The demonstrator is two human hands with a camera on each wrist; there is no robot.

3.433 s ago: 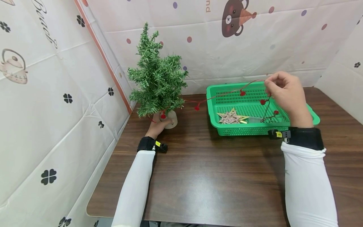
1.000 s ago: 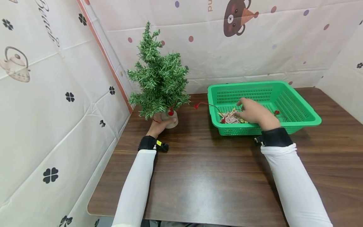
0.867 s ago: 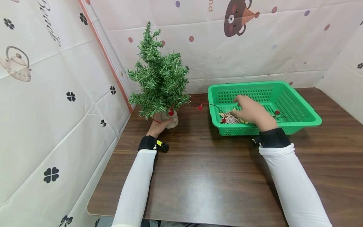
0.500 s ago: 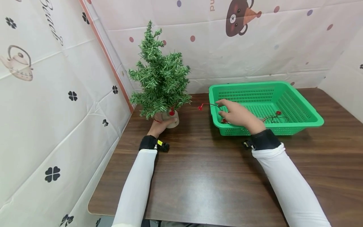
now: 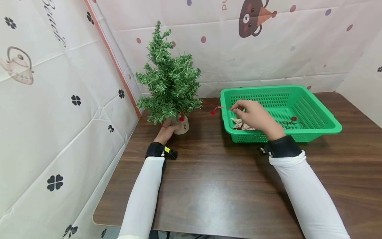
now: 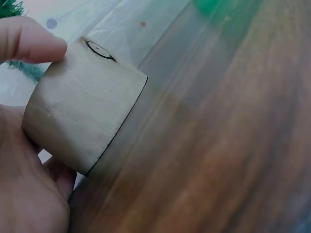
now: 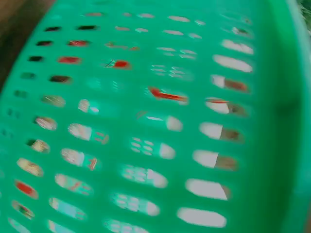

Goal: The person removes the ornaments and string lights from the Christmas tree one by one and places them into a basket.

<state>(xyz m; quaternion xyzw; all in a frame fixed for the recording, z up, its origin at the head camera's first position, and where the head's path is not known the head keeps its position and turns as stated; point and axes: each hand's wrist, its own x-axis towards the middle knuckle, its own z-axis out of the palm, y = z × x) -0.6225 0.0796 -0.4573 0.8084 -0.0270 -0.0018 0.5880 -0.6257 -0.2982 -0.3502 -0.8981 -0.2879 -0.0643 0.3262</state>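
A small artificial Christmas tree [image 5: 168, 83] stands upright at the table's left. My left hand [image 5: 165, 132] grips its pale round base [image 6: 92, 107], the thumb on one side and fingers behind. A red garland [image 5: 223, 107] with red pompoms runs between the tree and a green basket [image 5: 286, 132]. At the basket's left end, my right hand [image 5: 255, 116] pinches this garland between thumb and fingertips. One red pompom [image 5: 181, 117] hangs in front of the base. Below my right hand, a glittery star [image 5: 246, 126] lies partly hidden in the basket.
Another red pompom [image 5: 293, 118] and dark stems lie toward the basket's right. The wooden table [image 5: 209, 186] is bounded by a printed cloth [image 5: 226, 63] behind and at the sides. The basket's slotted wall [image 7: 272, 145] fills the right wrist view, blurred.
My right hand released the garland at the basket's right, moved left over the basket, and now pinches it near the left rim. My left hand's thumb shifted, baring a mark on the base.
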